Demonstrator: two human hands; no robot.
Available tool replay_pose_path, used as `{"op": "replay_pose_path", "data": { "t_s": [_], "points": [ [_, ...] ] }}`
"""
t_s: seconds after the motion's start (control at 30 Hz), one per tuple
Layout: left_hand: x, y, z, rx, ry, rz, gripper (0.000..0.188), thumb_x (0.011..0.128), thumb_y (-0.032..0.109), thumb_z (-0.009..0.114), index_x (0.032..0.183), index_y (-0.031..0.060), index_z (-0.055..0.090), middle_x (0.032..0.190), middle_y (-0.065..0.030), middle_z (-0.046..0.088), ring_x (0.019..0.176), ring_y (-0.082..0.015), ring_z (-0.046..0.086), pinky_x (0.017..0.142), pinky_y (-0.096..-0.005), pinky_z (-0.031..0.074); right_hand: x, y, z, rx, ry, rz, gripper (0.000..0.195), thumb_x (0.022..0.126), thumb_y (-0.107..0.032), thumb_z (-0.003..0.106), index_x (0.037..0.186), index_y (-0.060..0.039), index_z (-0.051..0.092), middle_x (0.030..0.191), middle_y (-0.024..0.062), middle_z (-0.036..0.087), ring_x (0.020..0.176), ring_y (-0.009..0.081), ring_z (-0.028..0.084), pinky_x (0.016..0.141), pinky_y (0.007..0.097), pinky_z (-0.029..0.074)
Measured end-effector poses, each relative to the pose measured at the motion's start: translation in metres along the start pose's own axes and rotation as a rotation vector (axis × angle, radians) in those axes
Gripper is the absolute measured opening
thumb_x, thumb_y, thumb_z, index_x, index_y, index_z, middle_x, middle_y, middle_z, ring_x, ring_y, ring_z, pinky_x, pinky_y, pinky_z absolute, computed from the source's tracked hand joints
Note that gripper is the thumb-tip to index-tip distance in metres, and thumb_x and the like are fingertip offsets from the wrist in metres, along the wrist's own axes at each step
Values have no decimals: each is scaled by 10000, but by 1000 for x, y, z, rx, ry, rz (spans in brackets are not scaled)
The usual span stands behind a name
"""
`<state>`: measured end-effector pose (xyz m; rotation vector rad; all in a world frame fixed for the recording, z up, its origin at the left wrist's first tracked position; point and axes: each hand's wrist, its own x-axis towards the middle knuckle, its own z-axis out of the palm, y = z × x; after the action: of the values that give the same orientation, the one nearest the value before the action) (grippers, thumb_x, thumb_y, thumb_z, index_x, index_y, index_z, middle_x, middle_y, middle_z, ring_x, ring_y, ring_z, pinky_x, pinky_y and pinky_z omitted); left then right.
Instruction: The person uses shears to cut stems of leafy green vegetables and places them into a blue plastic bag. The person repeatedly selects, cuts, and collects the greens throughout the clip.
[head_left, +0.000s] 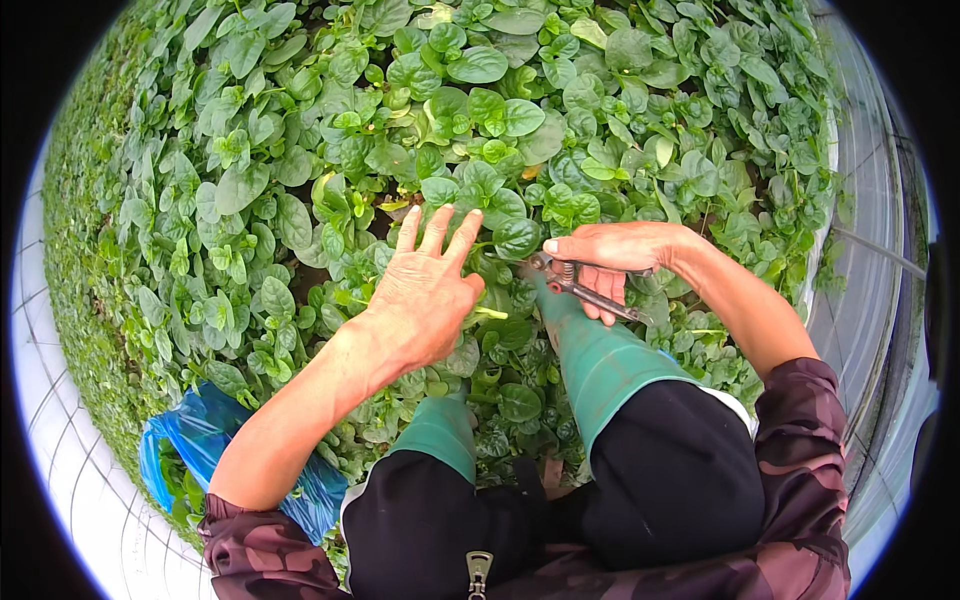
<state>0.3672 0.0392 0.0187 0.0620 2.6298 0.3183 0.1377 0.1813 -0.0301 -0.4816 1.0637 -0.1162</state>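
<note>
My right hand (611, 255) holds metal pruning shears (581, 286) by the handles, beside my right boot. Their jaws point left, in among the leaves, and the tips are partly hidden. To their left my left hand (431, 289) lies over the leafy plants (487, 180), back up, with several fingers spread onto the leaves. A pale green cut stem (491, 313) sticks out under its thumb side; the palm is hidden, so its hold on that stem's sprig is not fully seen. Broad rounded leaves stand just in front of both hands.
A blue plastic bag (199, 427) with green leaves in it lies at the left, partly behind my left forearm. Green rubber boots (611, 352) stand among the plants. Clear plastic sheeting (862, 187) runs along the right side, with a thin pole (877, 253) by the bed's edge.
</note>
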Motion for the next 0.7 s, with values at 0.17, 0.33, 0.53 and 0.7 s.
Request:
{"op": "replay_pose_path", "data": {
  "t_s": [0.17,0.33,0.53,0.7],
  "points": [
    [6,2,10,-100,-97,-58,512,613,233,835,1040,31,640,1327,-223,497,1252,-376,469,1130,-553,297,15,-8,0,-33,7,-19,628,1031,-486,241,1056,54,560,833,242,695,660,264,719,566,363,605],
    [0,0,12,-159,-16,-49,544,616,207,838,1073,18,612,1253,-164,537,1221,-329,497,1101,-549,331,31,-10,10,-97,158,-84,552,1030,-426,258,987,17,585,646,75,594,492,172,577,511,336,513],
    [-41,-13,-16,-420,-4,-15,537,632,120,806,1108,6,587,1217,-169,559,1216,-359,512,1044,-482,412,-26,14,-8,34,98,-56,644,1031,-548,264,1018,7,588,683,125,642,583,208,661,570,353,563],
    [-11,-24,-58,-568,-179,-20,726,662,43,718,1324,20,423,1080,-255,620,918,-451,616,831,-488,512,-16,20,-16,279,42,-117,680,1022,-585,244,1085,12,563,825,215,687,697,288,719,616,389,603]
  ]
}}
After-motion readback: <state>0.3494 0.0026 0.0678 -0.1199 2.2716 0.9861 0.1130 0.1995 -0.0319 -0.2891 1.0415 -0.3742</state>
